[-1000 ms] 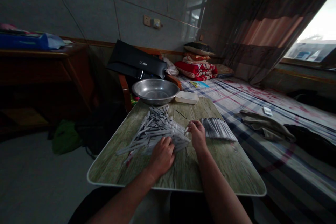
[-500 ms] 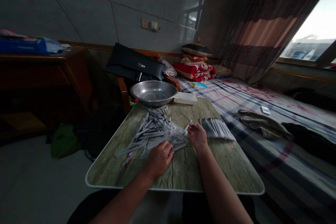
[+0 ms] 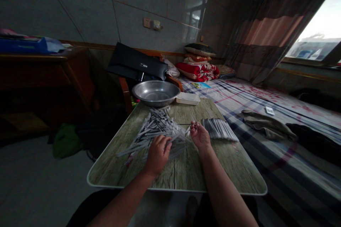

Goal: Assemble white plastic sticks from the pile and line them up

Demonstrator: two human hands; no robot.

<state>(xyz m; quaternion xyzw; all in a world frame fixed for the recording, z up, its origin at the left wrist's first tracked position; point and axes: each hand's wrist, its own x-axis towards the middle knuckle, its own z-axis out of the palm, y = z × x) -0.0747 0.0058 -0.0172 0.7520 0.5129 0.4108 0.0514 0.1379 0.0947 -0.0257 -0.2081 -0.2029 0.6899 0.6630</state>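
Note:
My left hand (image 3: 158, 153) is at the near edge of a loose pile of white plastic tubes and thin dark sticks (image 3: 157, 127). Its fingers curl over toward the thumb, and a whitish tube, smeared by motion, runs from its fingertips. My right hand (image 3: 200, 136) is palm partly up, with thumb and fingers pinching a thin dark stick (image 3: 188, 124) that points left. Just right of that hand lies a neat row of white tubes with dark ends (image 3: 220, 129), side by side.
At the table's far edge are a metal basin (image 3: 156, 94) and a shallow white tray (image 3: 188, 98). The wood-patterned table (image 3: 213, 177) stands beside a bed (image 3: 255, 95) with clothes and folded bedding. A black monitor (image 3: 137, 64) leans behind the basin.
My left hand has shifted slightly left and up, its fingers straighter than before. The dark stick in my right hand has swung from slanting to nearly level.

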